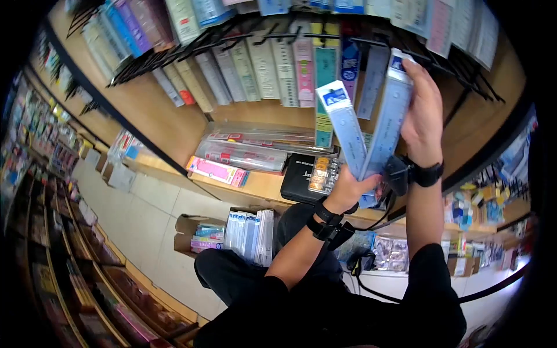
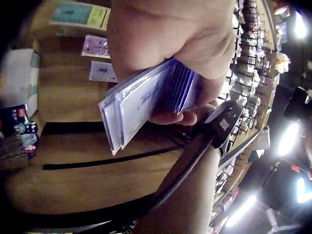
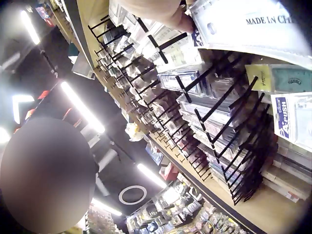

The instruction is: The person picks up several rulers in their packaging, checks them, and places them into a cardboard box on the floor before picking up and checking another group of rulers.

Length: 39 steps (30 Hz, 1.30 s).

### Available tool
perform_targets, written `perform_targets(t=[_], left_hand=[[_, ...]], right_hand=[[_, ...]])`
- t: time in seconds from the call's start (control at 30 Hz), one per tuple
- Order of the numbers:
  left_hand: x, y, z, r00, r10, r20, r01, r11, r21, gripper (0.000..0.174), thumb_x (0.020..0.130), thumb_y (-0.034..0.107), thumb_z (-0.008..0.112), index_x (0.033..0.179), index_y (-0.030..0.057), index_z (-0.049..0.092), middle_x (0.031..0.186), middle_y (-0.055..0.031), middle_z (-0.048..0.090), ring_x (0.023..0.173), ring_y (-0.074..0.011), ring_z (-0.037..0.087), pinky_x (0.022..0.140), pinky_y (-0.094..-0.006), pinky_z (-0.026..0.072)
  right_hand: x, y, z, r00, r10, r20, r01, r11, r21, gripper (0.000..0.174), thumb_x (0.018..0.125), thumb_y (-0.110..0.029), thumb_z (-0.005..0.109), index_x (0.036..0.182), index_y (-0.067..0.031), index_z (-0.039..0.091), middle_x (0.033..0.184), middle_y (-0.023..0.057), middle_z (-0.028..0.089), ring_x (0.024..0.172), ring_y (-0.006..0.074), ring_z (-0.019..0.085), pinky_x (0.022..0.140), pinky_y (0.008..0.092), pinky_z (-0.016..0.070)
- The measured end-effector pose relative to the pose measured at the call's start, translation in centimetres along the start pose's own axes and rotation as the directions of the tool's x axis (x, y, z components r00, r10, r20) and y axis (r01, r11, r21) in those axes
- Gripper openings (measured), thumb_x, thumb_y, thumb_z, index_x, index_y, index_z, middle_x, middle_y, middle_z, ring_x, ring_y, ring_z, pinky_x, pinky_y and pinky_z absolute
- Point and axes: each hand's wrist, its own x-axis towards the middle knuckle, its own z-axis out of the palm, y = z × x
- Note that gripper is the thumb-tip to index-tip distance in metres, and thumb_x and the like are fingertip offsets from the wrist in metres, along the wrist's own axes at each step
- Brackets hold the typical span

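My left hand grips the lower ends of several clear-packed rulers. They fan into two groups: a pack leaning left with a blue-and-white header, and a thicker bundle at the right. Along the right edge of that bundle my right hand holds its upper part, fingertips near the header by a display hook. From the left wrist, stacked sleeve ends stick out below the palm. In the right wrist view the fingers pinch the top of a ruler pack printed "MADE IN CH…".
Hanging ruler packs fill the hooks above. On the shelf below lie clear tubes, a pink pack and a black case. An open carton with more packs stands on the floor. A black cable runs by the lap.
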Motion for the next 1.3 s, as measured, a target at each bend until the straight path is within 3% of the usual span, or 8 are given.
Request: perform_targets(t=[0.27,0.43,0.57,0.8,1.07,1.2,1.27,1.3], left_hand=[[0.2,0.6,0.4,1.0,0.014,0.006,-0.014,1.0,-0.023,0.021,0.079,-0.002,0.055,0.099,-0.0021,0.05,0.067,-0.0073,0.056,0.057,-0.0159,0.058,0.051,-0.0276,0.0485],[0.3,0.6,0.2,0.999,0.025,0.033,-0.026,0.999,0.042,0.022,0.079,-0.001,0.056,0.101,-0.0011,0.051,0.074,-0.0047,0.057,0.058,-0.0127,0.057,0.051,-0.025,0.0473],[0.2,1.1,0.0,0.999,0.025,0.028,-0.027,0.997,0.066,0.024,0.08,0.0,0.057,0.102,-0.0007,0.05,0.075,-0.0041,0.056,0.058,-0.0125,0.057,0.05,-0.0253,0.048],[0.2,0.9,-0.7,0.998,-0.012,0.062,0.012,1.0,0.008,0.025,0.079,0.003,0.059,0.103,0.0,0.051,0.079,-0.0049,0.056,0.059,-0.0121,0.057,0.052,-0.0255,0.0482],[0.6,-0.1,-0.9,0.995,-0.065,0.073,0.07,0.995,-0.072,0.026,0.079,0.005,0.061,0.103,0.0007,0.051,0.08,-0.0052,0.057,0.058,-0.0122,0.056,0.052,-0.0236,0.0463],[0.6,0.2,-0.7,0.995,-0.073,0.067,0.079,0.994,-0.078,0.027,0.079,0.006,0.061,0.103,0.0006,0.051,0.08,-0.0052,0.057,0.058,-0.0124,0.056,0.052,-0.0232,0.0459],[0.5,0.3,-0.7,0.994,-0.082,0.073,0.085,0.995,-0.048,0.025,0.079,0.006,0.062,0.102,0.0007,0.051,0.08,-0.0051,0.057,0.058,-0.0118,0.056,0.052,-0.0234,0.0462],[0.4,0.3,-0.7,0.994,-0.078,0.07,0.082,0.995,-0.049,0.025,0.079,0.006,0.062,0.102,0.0007,0.051,0.08,-0.0051,0.057,0.058,-0.0118,0.056,0.052,-0.0234,0.0462]], right_hand=[[0.3,0.7,0.1,0.984,-0.13,-0.121,0.102,0.972,-0.211,0.018,0.085,-0.014,0.061,0.098,-0.0014,0.058,0.086,0.0035,0.062,0.075,0.0105,0.058,0.066,0.022,0.0466],[-0.4,0.1,1.1,0.985,-0.08,-0.154,0.046,0.976,-0.215,0.019,0.086,-0.017,0.059,0.097,-0.0022,0.059,0.084,0.0038,0.062,0.071,0.0118,0.058,0.063,0.0242,0.047],[0.0,0.0,0.3,0.998,0.0,-0.063,-0.008,0.993,-0.117,0.018,0.087,-0.017,0.057,0.098,-0.0029,0.058,0.086,0.0039,0.062,0.073,0.0127,0.058,0.063,0.0245,0.0469],[0.1,0.6,-0.6,0.997,-0.077,-0.028,0.072,0.987,-0.147,0.019,0.089,-0.016,0.056,0.103,-0.0031,0.055,0.088,0.0028,0.061,0.074,0.0114,0.059,0.065,0.0239,0.0474],[0.6,0.6,-1.7,0.996,-0.081,0.029,0.085,0.986,-0.146,0.016,0.087,-0.014,0.059,0.096,-0.0029,0.053,0.089,0.0052,0.061,0.078,0.0127,0.059,0.069,0.0233,0.0482],[0.6,0.1,-1.7,0.996,0.029,0.081,-0.024,0.998,-0.062,0.015,0.088,-0.016,0.057,0.097,-0.0038,0.056,0.087,0.0041,0.062,0.079,0.0138,0.059,0.071,0.0252,0.0476],[0.4,-0.7,-0.9,0.975,0.222,0.019,-0.222,0.971,0.082,0.017,0.088,-0.018,0.056,0.097,-0.004,0.059,0.086,0.0044,0.062,0.077,0.0142,0.059,0.07,0.025,0.0476],[0.0,-0.9,-0.3,0.969,0.243,-0.047,-0.241,0.97,0.043,0.019,0.088,-0.02,0.057,0.097,-0.0036,0.061,0.085,0.0047,0.063,0.076,0.0143,0.059,0.069,0.0248,0.0476]])
